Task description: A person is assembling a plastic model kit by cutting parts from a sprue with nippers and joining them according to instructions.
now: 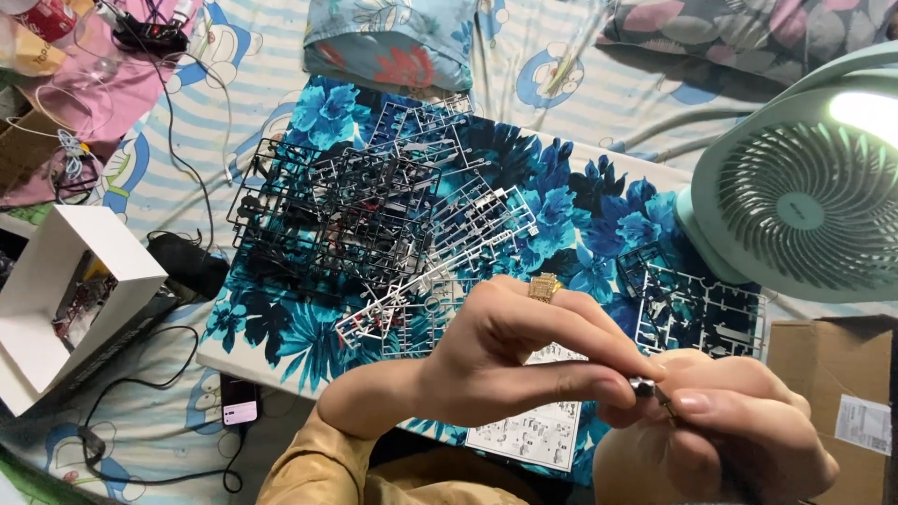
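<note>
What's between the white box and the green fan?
In the head view, between the white box and the fan lies a blue flowered board covered with black and white plastic part frames.

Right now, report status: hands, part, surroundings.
Left hand and right hand together pinch a small grey part. Black and white part frames lie on the blue floral board beyond. Green fan at right.

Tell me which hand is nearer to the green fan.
Right. The right hand sits at the lower right, just below the green fan. The left hand lies further left, reaching across to meet it over a small grey part.
</note>
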